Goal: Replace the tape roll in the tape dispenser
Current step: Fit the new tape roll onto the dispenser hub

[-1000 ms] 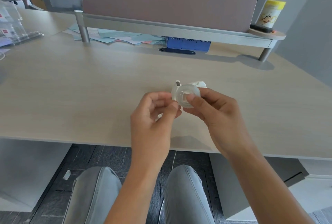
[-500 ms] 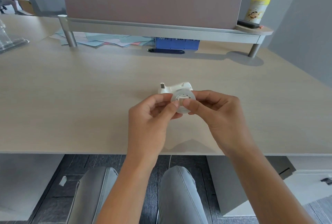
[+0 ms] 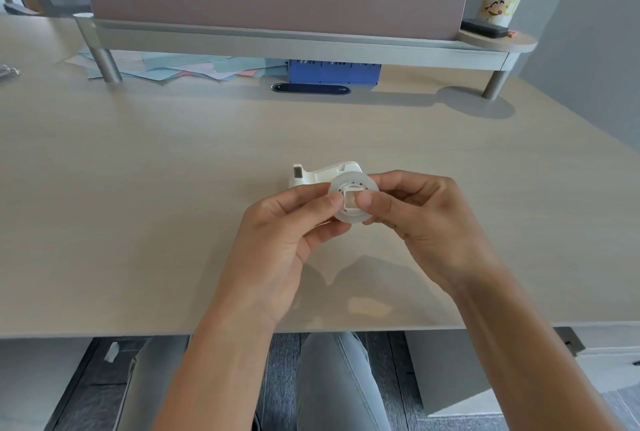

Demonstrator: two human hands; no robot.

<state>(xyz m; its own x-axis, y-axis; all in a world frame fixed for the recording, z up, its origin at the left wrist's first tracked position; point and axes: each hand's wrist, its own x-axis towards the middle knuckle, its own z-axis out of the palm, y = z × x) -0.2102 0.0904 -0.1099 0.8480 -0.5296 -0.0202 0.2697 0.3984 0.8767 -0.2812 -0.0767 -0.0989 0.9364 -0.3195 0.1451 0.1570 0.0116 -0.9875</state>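
Both hands, left hand (image 3: 287, 233) and right hand (image 3: 426, 223), pinch the tape roll (image 3: 353, 197) in a narrow grip above the surface (image 3: 173, 188), its core facing up, probably to seat the hub before loading the tape dispenser (image 3: 318, 174) just behind

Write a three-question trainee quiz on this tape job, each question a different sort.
1. True or false: the tape roll already sits in the dispenser.
2. Which hand touches the roll? A) left only B) right only C) both
3. Fill in: the dispenser stands on the ____, behind the roll.

Key
1. False: the roll is held up in front of it.
2. C: left hand and right hand both pinch it.
3. desk
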